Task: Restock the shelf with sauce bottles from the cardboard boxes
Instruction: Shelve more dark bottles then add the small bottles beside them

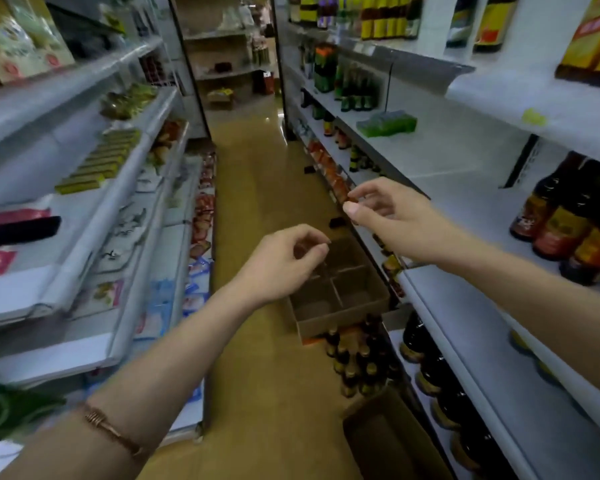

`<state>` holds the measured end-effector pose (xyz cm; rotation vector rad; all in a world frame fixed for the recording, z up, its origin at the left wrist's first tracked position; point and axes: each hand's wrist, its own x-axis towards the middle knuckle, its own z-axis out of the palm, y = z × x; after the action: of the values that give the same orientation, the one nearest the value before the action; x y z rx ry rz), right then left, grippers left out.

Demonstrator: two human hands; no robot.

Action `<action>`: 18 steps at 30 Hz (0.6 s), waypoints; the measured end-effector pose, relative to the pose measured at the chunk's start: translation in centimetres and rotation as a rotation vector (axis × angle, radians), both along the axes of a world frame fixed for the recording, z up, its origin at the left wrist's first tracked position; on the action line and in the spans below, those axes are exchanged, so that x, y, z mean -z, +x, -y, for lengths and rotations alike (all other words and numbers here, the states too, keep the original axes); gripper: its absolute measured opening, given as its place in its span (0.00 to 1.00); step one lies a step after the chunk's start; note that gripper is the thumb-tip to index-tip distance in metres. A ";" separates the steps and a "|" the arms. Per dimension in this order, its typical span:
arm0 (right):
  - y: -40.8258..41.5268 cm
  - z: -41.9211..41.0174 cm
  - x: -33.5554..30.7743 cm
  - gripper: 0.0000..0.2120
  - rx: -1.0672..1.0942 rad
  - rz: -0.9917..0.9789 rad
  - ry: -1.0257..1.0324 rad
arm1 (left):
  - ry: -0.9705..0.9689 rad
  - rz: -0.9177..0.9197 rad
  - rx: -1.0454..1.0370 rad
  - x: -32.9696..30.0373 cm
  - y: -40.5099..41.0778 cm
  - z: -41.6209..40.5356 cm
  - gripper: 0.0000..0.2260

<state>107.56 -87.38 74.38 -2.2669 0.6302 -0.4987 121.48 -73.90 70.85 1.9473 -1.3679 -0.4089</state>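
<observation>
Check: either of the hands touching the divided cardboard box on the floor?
Apart. Head view: left hand and right hand are raised in the aisle, holding nothing, while the divided cardboard box sits on the floor far below them.

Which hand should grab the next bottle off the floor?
Probably the left hand: it hangs empty above the divided box near the floor bottles. The right hand is higher, by the shelf.

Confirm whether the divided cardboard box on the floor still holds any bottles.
No: the divided cardboard box shows only empty compartments; the bottles stand beside it.
</observation>
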 end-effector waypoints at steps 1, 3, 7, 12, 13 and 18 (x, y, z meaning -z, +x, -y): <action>1.2 1.1 0.2 0.16 -0.003 0.003 0.008 | -0.005 -0.014 -0.007 0.5 1.1 1.0 0.04; 3.5 3.0 1.0 0.15 -0.007 -0.013 0.030 | 0.014 -0.020 -0.003 1.7 3.4 3.1 0.05; 7.6 6.5 4.0 0.18 0.034 -0.065 0.111 | 0.075 -0.021 0.060 4.2 8.5 8.3 0.06; 12.1 11.4 7.9 0.22 0.173 -0.122 0.180 | 0.160 0.000 0.248 7.4 14.9 16.1 0.07; 13.0 12.4 8.3 0.23 0.216 -0.123 0.196 | 0.170 0.001 0.289 7.8 16.1 17.7 0.07; 15.6 16.7 10.0 0.21 0.459 -0.103 0.206 | 0.219 0.025 0.516 9.2 20.0 25.6 0.09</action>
<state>123.20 -104.13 64.43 -1.9599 1.2096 -0.5084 141.52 -99.46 61.66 1.7476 -1.9096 -0.8063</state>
